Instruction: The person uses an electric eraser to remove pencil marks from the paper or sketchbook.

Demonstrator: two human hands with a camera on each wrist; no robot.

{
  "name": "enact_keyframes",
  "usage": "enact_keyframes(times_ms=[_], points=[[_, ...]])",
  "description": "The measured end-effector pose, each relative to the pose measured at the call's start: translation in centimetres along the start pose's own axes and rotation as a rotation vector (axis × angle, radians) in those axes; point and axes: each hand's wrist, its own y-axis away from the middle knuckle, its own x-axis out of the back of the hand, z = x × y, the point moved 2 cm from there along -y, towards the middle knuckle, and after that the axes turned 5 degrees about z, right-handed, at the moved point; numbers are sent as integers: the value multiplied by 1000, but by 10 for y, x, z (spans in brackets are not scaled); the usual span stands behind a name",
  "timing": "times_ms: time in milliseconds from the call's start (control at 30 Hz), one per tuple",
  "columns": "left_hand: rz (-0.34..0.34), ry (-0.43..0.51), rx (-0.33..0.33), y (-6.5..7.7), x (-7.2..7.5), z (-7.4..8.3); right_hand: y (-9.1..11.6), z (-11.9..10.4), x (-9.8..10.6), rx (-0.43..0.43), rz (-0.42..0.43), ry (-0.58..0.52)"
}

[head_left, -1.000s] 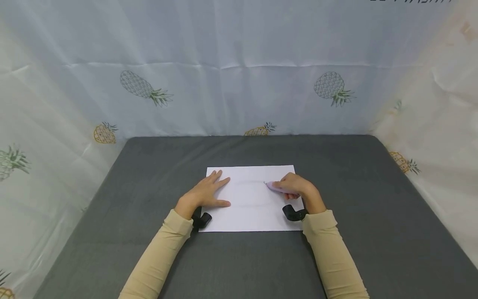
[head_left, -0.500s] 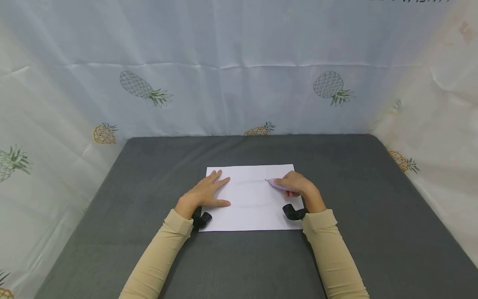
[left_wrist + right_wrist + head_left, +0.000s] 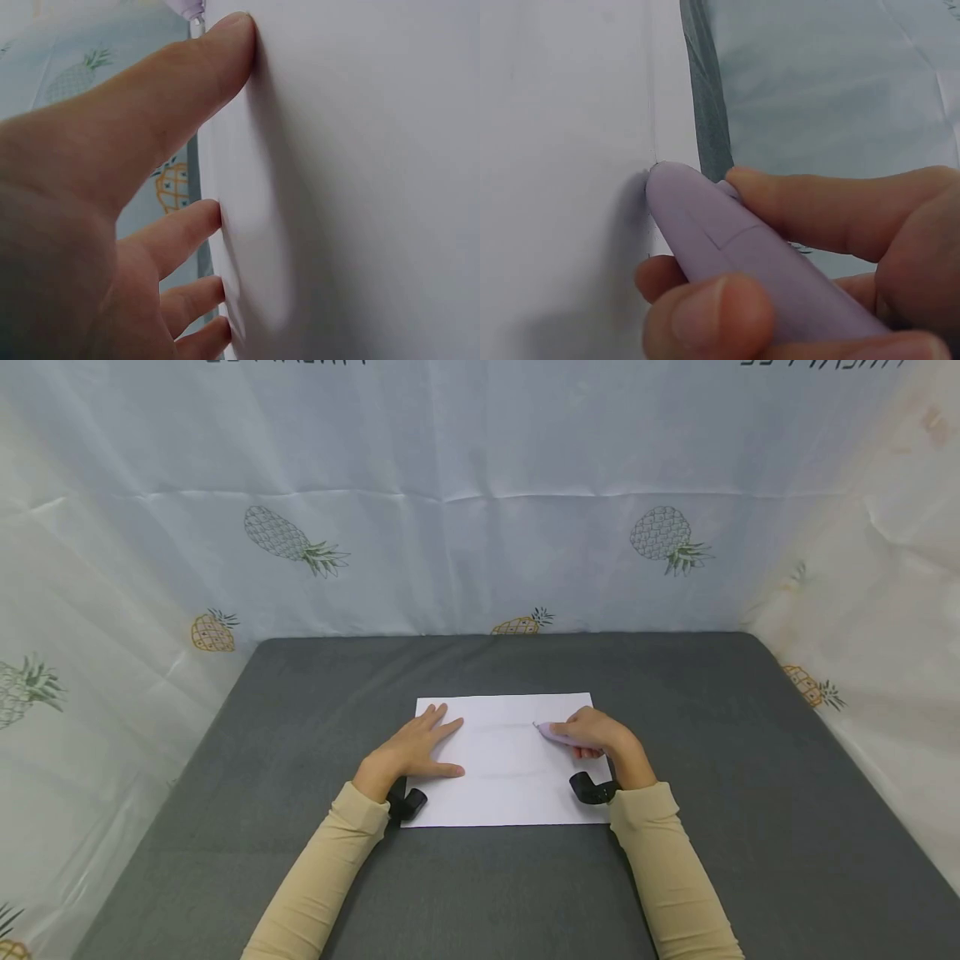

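A white sheet of paper [image 3: 510, 797] lies flat on the dark grey table. My left hand [image 3: 415, 747] rests on its left part, fingers spread, and the thumb [image 3: 214, 64] touches the sheet in the left wrist view. Over the right part, my right hand [image 3: 597, 731] grips a lilac utility knife [image 3: 727, 240]. Its thin tip points left and away from me, meeting the paper in the head view. A fingertip sits on the small slider [image 3: 727, 189] on its side. A faint line [image 3: 652, 97] runs along the sheet ahead of the knife's nose, which hides the tip in the right wrist view.
Behind the table [image 3: 337, 877] hangs a pale curtain [image 3: 480, 452] printed with pineapples, and similar cloth closes off both sides. Black wrist cameras, one at the left wrist [image 3: 411, 803] and one at the right [image 3: 592, 789], overlap the paper's lower corners.
The right hand and utility knife have shifted very slightly away from me and right, mostly in the first half second. The left hand stays put on the paper.
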Motion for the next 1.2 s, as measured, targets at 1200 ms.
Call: enact_keyframes(times_ms=[1200], points=[[-20, -11, 17, -2, 0, -1, 3, -9, -2, 11, -10, 33]])
